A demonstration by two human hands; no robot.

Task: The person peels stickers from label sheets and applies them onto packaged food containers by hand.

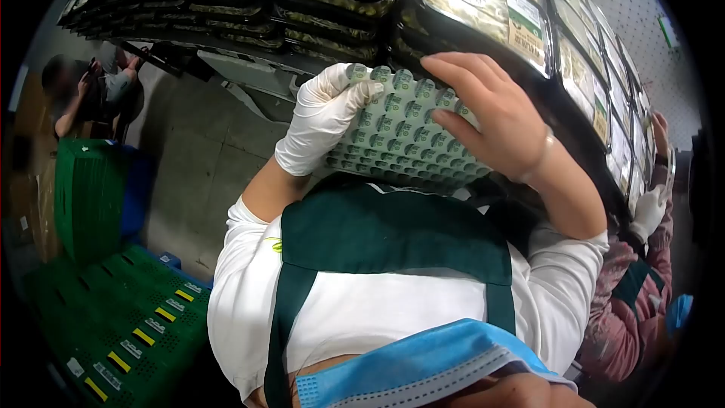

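Note:
A pale green sheet of stickers with rows of small round green labels hangs in front of my apron. My left hand, in a white glove, pinches its upper left edge between thumb and fingers. Bare, my right hand is over the sheet's upper right side, with thumb and fingers apart. I cannot tell whether the right fingertips touch the sheet or carry a sticker. Just beyond the hands are stacked black trays under clear film, filled with pale, stringy food and bearing printed labels.
Green plastic crates stand at the left, with yellow and grey tags on the lower one. A seated person is at the far left. At the right, close to the trays, another person's white-gloved hand shows beside a pink sleeve.

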